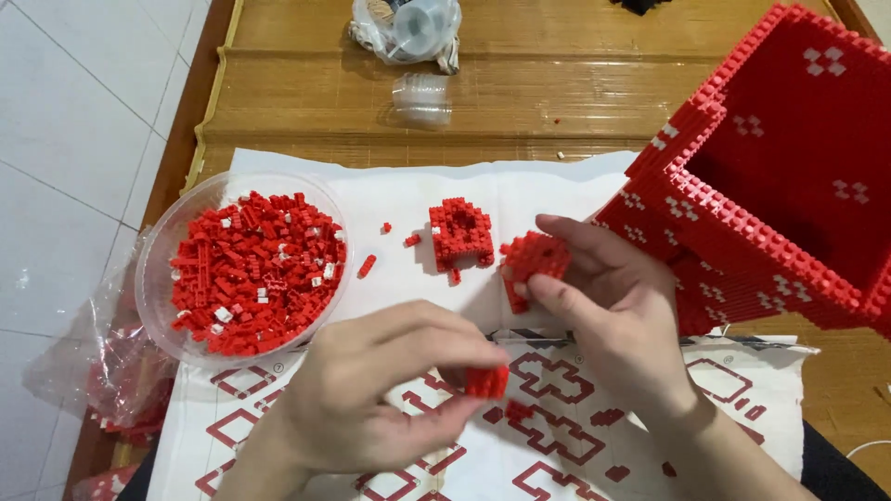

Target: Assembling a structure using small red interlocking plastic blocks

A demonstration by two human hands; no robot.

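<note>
The small red brick piece (486, 381) pinched in the left hand (371, 390) is hard, studded, slightly glossy plastic, like the brick cluster (534, 260) in the right hand (613, 315). The bowl (153, 278) is clear smooth plastic. The sheet (557, 195) is matt paper on a ribbed wooden mat (306, 102).

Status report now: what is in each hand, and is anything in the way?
Left hand pinches small red brick piece. Right hand holds red block cluster. Small red assembly on paper ahead, apart. Nothing between hands.

Both forearms bare, no sleeves, rings or watch; left hand (371, 399) & right hand (613, 315) ungloved.
</note>
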